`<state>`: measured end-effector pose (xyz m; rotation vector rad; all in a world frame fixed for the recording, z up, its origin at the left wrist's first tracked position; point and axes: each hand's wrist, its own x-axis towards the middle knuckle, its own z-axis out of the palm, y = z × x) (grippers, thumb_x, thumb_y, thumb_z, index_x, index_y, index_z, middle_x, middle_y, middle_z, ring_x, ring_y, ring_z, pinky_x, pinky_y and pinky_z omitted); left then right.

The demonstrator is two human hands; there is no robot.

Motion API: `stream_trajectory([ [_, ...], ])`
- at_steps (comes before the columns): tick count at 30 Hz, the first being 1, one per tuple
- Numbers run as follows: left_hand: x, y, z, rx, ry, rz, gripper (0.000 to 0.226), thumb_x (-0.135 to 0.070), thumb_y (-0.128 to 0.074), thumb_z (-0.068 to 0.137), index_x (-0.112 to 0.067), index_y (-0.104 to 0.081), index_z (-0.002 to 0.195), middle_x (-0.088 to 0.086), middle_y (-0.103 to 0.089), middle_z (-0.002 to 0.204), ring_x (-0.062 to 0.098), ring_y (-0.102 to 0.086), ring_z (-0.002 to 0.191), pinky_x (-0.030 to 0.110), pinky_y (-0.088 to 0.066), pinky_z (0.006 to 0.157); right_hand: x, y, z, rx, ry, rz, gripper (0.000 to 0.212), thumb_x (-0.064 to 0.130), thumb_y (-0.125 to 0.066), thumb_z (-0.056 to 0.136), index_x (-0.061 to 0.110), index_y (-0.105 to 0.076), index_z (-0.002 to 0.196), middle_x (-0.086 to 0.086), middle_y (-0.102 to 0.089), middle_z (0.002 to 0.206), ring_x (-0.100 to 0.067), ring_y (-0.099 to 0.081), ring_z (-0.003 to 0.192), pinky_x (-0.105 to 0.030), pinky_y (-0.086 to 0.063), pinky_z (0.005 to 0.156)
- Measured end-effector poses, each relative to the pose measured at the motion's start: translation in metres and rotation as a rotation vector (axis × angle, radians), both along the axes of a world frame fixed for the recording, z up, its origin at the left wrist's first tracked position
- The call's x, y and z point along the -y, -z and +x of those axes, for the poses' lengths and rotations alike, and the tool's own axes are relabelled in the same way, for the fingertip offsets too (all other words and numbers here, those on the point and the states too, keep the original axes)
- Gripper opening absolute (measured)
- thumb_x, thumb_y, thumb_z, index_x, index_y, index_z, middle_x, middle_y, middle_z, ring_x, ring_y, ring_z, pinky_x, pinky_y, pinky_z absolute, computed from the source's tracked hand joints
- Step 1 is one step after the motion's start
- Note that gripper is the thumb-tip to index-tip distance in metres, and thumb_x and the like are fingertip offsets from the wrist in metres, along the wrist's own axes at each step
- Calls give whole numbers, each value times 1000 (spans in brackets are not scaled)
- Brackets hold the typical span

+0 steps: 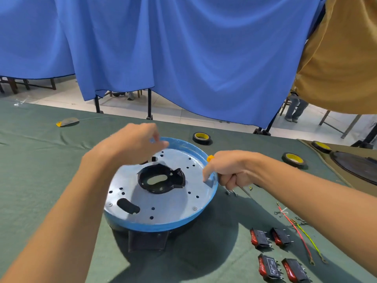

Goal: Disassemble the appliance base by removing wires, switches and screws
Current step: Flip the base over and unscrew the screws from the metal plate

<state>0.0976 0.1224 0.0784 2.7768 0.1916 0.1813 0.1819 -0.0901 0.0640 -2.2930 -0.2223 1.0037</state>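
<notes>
Pretty plain look tbh: a bare left forearm (67,201) coming in from the lower left corner and a bare right forearm (316,193) from the lower right edge, ending in a bare left hand (136,139) and bare right hand (230,170) mid-frame.

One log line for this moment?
left hand: at appliance base rim | right hand: grips screwdriver | rocker switches, wires: on table

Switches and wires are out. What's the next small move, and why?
Probably bring the screwdriver in the right hand down to the near-right screw in the base plate: two screw heads show there, this one lies nearest the tool, and switches and wires already lie on the cloth.
</notes>
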Motion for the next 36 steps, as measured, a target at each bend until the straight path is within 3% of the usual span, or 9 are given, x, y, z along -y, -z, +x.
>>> stream_trajectory([
  [4,-39,16,-2,-147,-179,-39,51,-56,-52,91,-18,-45,125,4,-58,110,24,-54,98,37,-41,80,3,6,-10,-8,108,107,21,-5,-44,90,11,-39,77,-5,-46,36,-9,-14,35,-15,-16,34],
  [8,-58,30,-8,-190,-211,-372,70,-59,-60,85,-22,-39,140,1,-54,126,24,-54,108,39,-43,91,1,7,-7,33,133,93,28,-9,-45,87,13,-33,75,0,-33,35,-10,-17,33,-17,-15,38],
  [14,-71,31,-14,-207,-188,-626,53,-54,-67,81,-19,-55,118,11,-72,96,27,-73,74,37,-58,60,4,3,13,106,153,48,31,-9,-53,83,13,-39,68,3,-27,39,-11,-16,35,-16,-19,36],
  [20,-56,26,-10,-354,-108,-521,45,-59,-57,87,-18,-63,104,7,-75,81,27,-73,73,36,-60,59,8,2,36,182,279,57,32,0,-67,79,15,-44,62,3,-28,39,-11,-26,27,-14,-30,31],
  [25,-42,29,6,-168,-107,-316,54,-61,-56,86,-22,-54,124,-4,-55,118,17,-60,97,34,-49,76,19,-7,41,87,135,-23,26,10,-66,84,15,-42,74,1,-33,50,-12,-15,40,-16,-16,36],
  [27,-42,34,9,-165,-96,-335,56,-60,-57,86,-22,-53,126,-3,-55,118,18,-59,99,36,-48,83,27,-9,37,39,90,-25,28,10,-64,84,17,-39,74,1,-32,51,-13,-13,43,-18,-14,39],
  [32,-50,33,-1,-205,-121,-541,51,-58,-64,82,-24,-54,119,2,-66,103,20,-72,78,35,-57,67,29,-5,26,51,92,18,29,13,-63,85,17,-36,76,2,-25,54,-14,-12,44,-18,-15,39],
  [34,-51,28,-6,-297,-147,-512,52,-60,-63,82,-25,-52,120,4,-68,101,21,-73,72,35,-59,61,24,-6,22,49,110,37,23,14,-62,88,14,-42,77,2,-31,49,-13,-13,43,-18,-17,36],
  [36,-48,18,-10,-411,-168,-351,55,-62,-58,84,-26,-48,125,5,-67,109,23,-73,81,35,-58,62,18,-8,17,41,110,46,12,16,-62,90,12,-52,85,2,-38,48,-11,-14,42,-18,-18,36],
])
